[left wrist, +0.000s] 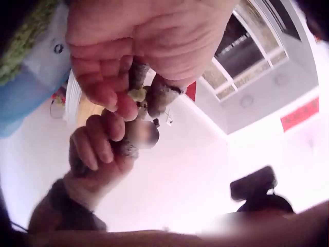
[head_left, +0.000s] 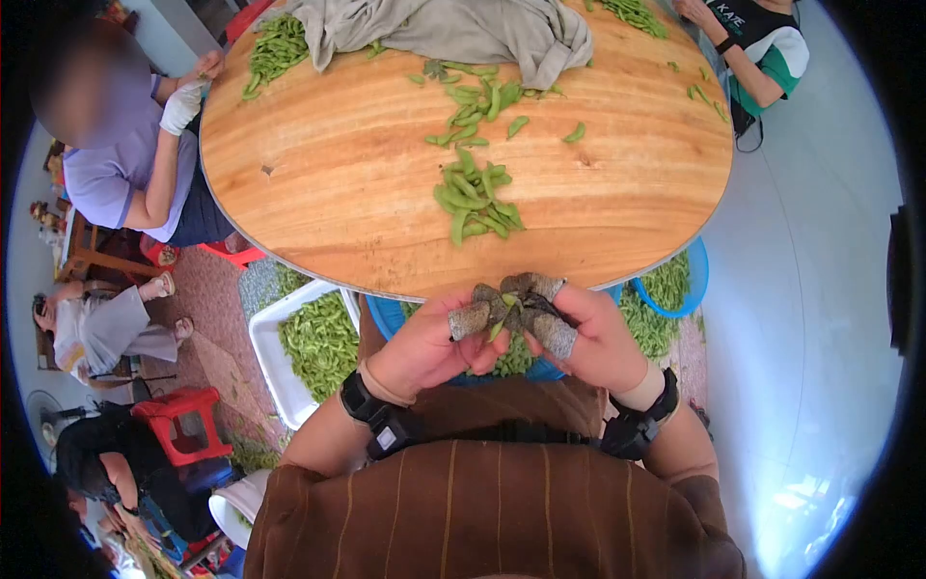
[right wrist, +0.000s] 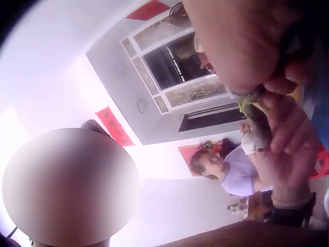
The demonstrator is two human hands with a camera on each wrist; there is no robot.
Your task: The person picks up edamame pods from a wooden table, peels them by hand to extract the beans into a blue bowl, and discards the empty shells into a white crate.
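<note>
Just off the table's near edge, my left hand point(head_left: 422, 349) and right hand point(head_left: 606, 336) meet fingertip to fingertip. Worn, dark-stained tape wraps the thumbs and some of the fingers point(head_left: 470, 320). Between them they pinch a green edamame pod point(head_left: 496, 332), mostly covered by the fingertips. In the left wrist view, a pale green bit of it point(left wrist: 137, 95) shows between the taped fingers. On the wooden table point(head_left: 338, 212), a small pile of edamame pods point(head_left: 473, 198) lies right ahead of the hands.
A white tub point(head_left: 277, 367) of pods stands at lower left. Below the hands is a blue basin point(head_left: 388, 315); another blue basket point(head_left: 696, 280) sits at right. Grey cloth point(head_left: 444, 34) and more pods lie farther back. People sit left and far right; a red stool point(head_left: 183, 425) stands lower left.
</note>
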